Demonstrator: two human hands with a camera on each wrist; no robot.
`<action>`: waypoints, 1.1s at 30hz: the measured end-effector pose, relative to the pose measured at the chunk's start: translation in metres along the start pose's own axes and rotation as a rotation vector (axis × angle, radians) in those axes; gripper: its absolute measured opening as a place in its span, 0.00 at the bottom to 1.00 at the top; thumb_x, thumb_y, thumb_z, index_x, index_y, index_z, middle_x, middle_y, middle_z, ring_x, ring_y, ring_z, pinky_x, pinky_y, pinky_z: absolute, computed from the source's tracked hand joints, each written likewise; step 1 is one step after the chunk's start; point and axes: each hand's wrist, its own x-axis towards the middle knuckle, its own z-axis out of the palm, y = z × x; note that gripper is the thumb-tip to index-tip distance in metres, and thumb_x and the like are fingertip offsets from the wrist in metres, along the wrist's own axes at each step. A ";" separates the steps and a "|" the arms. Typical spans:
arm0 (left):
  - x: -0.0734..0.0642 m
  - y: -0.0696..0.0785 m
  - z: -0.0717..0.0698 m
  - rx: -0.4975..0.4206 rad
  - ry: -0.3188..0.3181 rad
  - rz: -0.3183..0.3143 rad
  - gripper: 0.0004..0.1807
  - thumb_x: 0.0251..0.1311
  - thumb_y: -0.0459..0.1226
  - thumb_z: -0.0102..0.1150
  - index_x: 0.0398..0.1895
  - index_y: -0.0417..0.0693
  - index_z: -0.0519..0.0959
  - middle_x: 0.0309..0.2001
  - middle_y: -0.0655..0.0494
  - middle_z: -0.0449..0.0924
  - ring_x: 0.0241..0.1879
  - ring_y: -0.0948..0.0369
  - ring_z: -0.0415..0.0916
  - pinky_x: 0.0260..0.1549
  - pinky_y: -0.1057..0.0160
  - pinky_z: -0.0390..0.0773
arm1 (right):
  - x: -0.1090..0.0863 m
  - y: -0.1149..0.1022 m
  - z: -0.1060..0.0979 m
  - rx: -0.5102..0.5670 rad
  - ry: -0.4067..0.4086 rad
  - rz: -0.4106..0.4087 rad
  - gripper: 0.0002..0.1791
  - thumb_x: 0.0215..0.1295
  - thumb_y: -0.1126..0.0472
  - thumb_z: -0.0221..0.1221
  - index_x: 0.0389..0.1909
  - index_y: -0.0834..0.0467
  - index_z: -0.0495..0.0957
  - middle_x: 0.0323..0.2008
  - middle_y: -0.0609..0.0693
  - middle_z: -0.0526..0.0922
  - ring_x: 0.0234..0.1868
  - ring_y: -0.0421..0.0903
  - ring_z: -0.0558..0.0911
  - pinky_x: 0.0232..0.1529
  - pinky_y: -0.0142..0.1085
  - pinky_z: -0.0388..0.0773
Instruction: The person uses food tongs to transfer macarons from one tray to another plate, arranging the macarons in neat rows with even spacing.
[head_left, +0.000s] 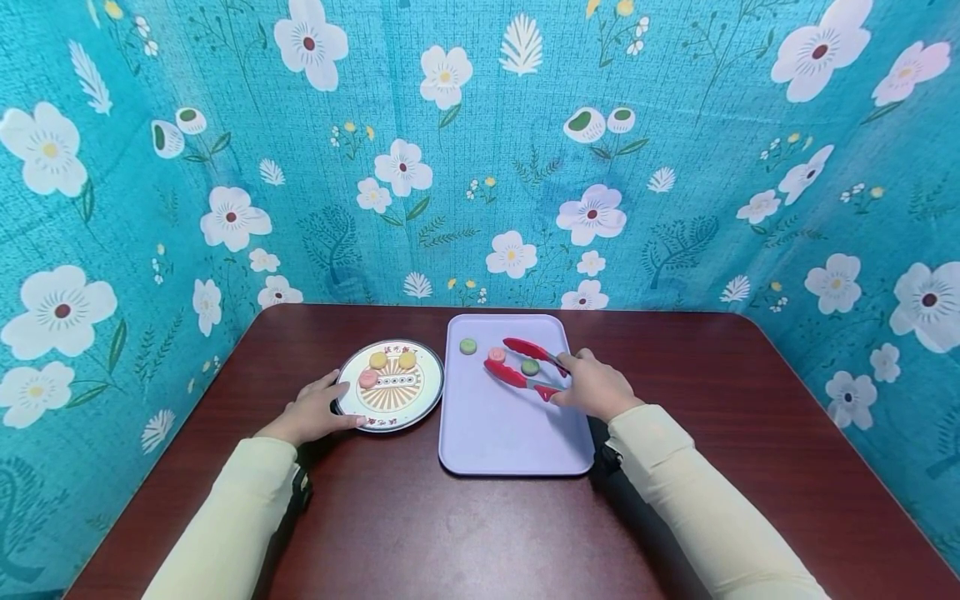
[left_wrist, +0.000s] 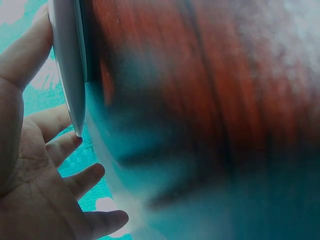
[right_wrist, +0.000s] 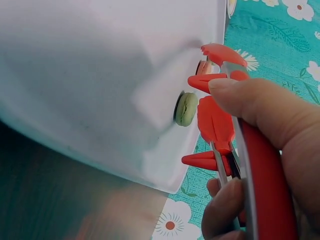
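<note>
My right hand grips red-and-metal tongs over the right side of a lavender tray. The arms of the tongs are spread apart. In the head view a pink macaron shows between their red tips, and a green macaron lies between the arms. Another green macaron sits near the tray's far left corner. My left hand rests at the left rim of a round patterned plate, its fingers spread and touching the edge. Two yellow macarons and a pink macaron lie on the plate.
The plate and tray stand side by side on a dark reddish-brown table. A blue flowered cloth hangs behind the table and along its sides. Both wrists wear dark devices under pale sleeves.
</note>
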 end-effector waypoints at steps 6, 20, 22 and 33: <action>-0.001 0.002 -0.002 -0.001 -0.001 -0.008 0.54 0.49 0.59 0.67 0.71 0.34 0.59 0.73 0.33 0.46 0.68 0.33 0.44 0.59 0.26 0.51 | 0.001 0.001 0.000 -0.004 -0.002 -0.006 0.45 0.48 0.48 0.73 0.67 0.59 0.68 0.49 0.62 0.73 0.29 0.50 0.78 0.31 0.45 0.81; -0.001 0.004 -0.002 0.015 -0.005 -0.001 0.52 0.51 0.58 0.66 0.71 0.34 0.59 0.73 0.32 0.46 0.69 0.33 0.43 0.59 0.25 0.49 | 0.001 -0.002 -0.002 -0.016 -0.012 -0.010 0.44 0.48 0.48 0.73 0.67 0.58 0.69 0.46 0.62 0.74 0.29 0.49 0.78 0.30 0.44 0.82; -0.001 0.003 -0.001 0.011 -0.003 -0.001 0.52 0.51 0.58 0.66 0.71 0.34 0.59 0.73 0.32 0.46 0.69 0.33 0.43 0.59 0.25 0.49 | 0.001 -0.002 -0.002 -0.016 -0.015 -0.011 0.44 0.48 0.49 0.73 0.67 0.58 0.69 0.46 0.62 0.74 0.29 0.49 0.78 0.30 0.45 0.82; 0.000 0.002 0.000 0.019 0.002 0.004 0.52 0.51 0.58 0.67 0.70 0.33 0.60 0.73 0.33 0.46 0.69 0.33 0.44 0.59 0.25 0.49 | 0.002 -0.002 -0.003 -0.026 -0.028 -0.010 0.43 0.49 0.48 0.73 0.66 0.58 0.69 0.48 0.62 0.74 0.32 0.50 0.78 0.31 0.45 0.82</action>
